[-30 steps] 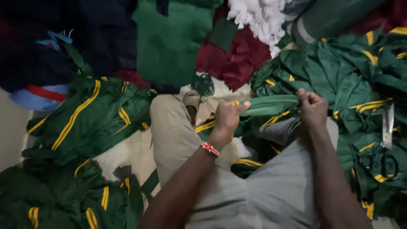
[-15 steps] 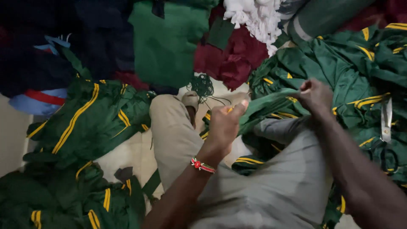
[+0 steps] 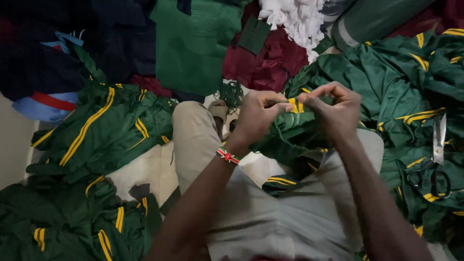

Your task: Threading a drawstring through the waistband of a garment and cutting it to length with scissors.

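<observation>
Heaped cloth covers the pale floor (image 3: 14, 145) on every side of the seated person, whose legs in grey-beige trousers (image 3: 270, 212) run up the middle of the view. Over the lap, the left hand (image 3: 258, 116) and the right hand (image 3: 336, 111) are brought close together, and a yellow-striped edge (image 3: 296, 105) of a green garment (image 3: 290, 137) is pinched between the fingertips of both, the rest of the garment being draped down onto the thighs. A beaded bracelet (image 3: 227, 155) in red, white and green is worn on the left wrist. Just beyond the left hand, a tangle of dark green thread (image 3: 231, 93) is seen beside the knee. To the right, a pair of scissors (image 3: 435, 154) with black handles is laid on a pile of green and yellow garments (image 3: 386, 77), well apart from the hands. On the left, more folded green garments with yellow stripes (image 3: 96, 130) are stacked. Farther out, a plain green cloth (image 3: 193, 43), maroon fabric (image 3: 270, 60), white shredded scraps (image 3: 295, 19), dark navy cloth (image 3: 58, 43) and a light blue piece with a red band (image 3: 43, 104) are piled.
</observation>
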